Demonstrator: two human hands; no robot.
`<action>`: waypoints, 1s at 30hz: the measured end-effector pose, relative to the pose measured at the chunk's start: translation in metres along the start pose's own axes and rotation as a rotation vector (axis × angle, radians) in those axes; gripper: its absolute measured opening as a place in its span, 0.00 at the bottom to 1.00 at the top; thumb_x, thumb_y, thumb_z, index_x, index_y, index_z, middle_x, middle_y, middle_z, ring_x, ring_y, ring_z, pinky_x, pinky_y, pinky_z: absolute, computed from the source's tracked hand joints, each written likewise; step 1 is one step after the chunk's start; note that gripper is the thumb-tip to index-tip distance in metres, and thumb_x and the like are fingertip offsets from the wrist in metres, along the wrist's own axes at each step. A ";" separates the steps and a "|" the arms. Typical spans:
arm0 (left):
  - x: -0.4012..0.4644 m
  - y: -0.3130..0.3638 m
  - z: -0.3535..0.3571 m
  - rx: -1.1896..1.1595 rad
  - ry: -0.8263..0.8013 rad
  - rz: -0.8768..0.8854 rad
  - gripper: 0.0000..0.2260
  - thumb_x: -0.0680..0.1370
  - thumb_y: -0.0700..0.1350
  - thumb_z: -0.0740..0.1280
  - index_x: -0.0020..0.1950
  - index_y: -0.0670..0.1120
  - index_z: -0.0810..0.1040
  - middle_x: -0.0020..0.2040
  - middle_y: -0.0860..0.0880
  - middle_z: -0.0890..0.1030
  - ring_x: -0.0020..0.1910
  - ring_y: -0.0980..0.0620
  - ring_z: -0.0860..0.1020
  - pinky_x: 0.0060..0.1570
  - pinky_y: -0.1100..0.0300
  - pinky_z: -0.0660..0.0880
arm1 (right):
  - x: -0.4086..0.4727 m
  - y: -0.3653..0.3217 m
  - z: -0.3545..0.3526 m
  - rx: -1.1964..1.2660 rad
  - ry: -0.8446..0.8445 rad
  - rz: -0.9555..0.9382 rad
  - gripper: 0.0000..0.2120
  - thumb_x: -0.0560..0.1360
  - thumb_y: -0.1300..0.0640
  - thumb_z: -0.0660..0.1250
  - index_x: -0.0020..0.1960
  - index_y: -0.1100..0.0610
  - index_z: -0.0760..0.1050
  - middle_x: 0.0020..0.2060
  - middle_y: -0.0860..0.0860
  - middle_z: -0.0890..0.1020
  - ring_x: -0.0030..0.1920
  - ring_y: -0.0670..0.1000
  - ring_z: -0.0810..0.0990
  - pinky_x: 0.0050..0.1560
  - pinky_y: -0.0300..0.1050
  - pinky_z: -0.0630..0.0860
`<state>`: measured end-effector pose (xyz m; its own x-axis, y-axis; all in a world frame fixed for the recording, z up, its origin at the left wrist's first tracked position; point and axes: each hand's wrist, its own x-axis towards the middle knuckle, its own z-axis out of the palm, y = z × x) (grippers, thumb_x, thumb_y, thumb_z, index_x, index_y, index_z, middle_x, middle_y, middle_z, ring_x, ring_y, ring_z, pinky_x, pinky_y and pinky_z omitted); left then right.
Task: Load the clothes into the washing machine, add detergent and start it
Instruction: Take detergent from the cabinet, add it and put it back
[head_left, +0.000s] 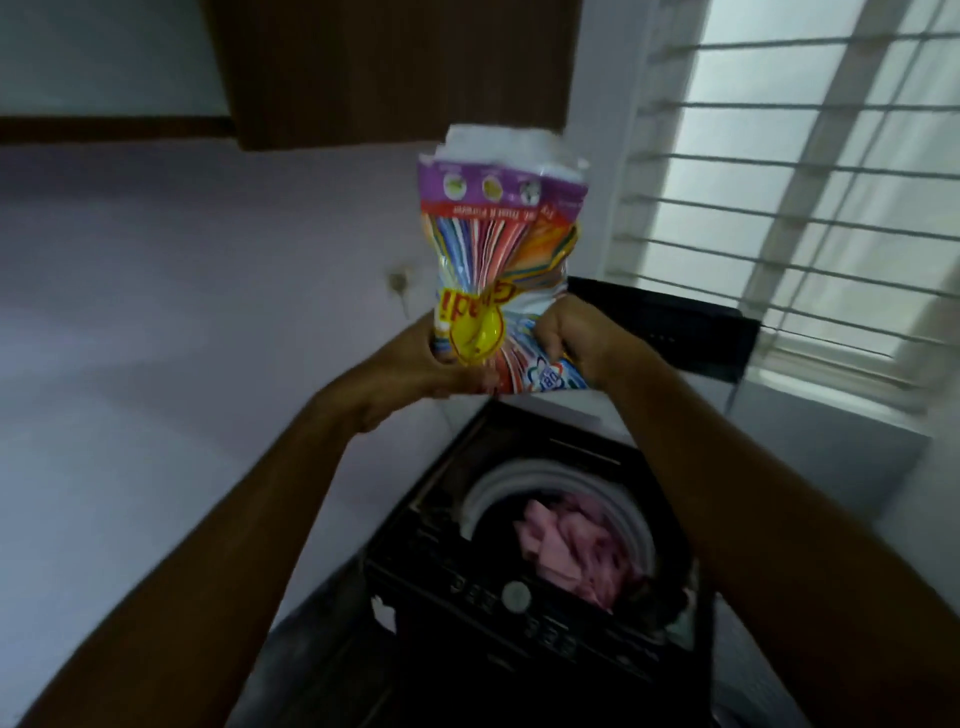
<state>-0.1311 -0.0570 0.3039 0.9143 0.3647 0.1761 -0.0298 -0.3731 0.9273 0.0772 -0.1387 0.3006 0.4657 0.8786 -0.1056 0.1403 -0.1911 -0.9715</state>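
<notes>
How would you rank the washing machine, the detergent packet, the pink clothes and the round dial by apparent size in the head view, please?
1. washing machine, clearly largest.
2. detergent packet, though it is held nearer the camera, which inflates it.
3. pink clothes, partly hidden in the drum, so second and third are unsure.
4. round dial, smallest.

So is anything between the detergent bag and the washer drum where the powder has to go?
Nothing visible. Both hands, left hand and right hand, hold the detergent bag above the washer; its lid is up and the drum is open, with pink clothes inside.
</notes>
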 end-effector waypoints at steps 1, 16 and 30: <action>0.002 -0.012 0.023 -0.076 -0.033 0.008 0.28 0.70 0.39 0.77 0.67 0.49 0.72 0.48 0.59 0.84 0.44 0.63 0.79 0.41 0.64 0.76 | -0.019 0.012 -0.007 -0.069 0.104 0.013 0.12 0.45 0.70 0.61 0.27 0.76 0.74 0.23 0.67 0.72 0.28 0.63 0.78 0.28 0.41 0.65; 0.001 -0.126 0.256 -0.463 0.014 -0.235 0.19 0.69 0.28 0.74 0.59 0.37 0.79 0.48 0.43 0.84 0.45 0.49 0.83 0.41 0.55 0.80 | -0.170 0.219 -0.076 0.035 0.668 0.257 0.08 0.68 0.65 0.66 0.46 0.66 0.80 0.38 0.62 0.83 0.34 0.56 0.80 0.35 0.53 0.79; 0.027 -0.141 0.305 -0.182 -0.239 -0.109 0.17 0.67 0.49 0.79 0.54 0.57 0.82 0.51 0.54 0.85 0.51 0.55 0.84 0.54 0.49 0.80 | -0.196 0.292 -0.053 1.175 0.636 0.063 0.32 0.76 0.38 0.64 0.70 0.59 0.71 0.66 0.61 0.75 0.64 0.61 0.76 0.63 0.61 0.73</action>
<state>0.0208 -0.2547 0.0773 0.9845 0.1754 0.0101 0.0213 -0.1760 0.9842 0.0733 -0.3899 0.0492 0.8119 0.4656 -0.3522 -0.5767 0.5464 -0.6073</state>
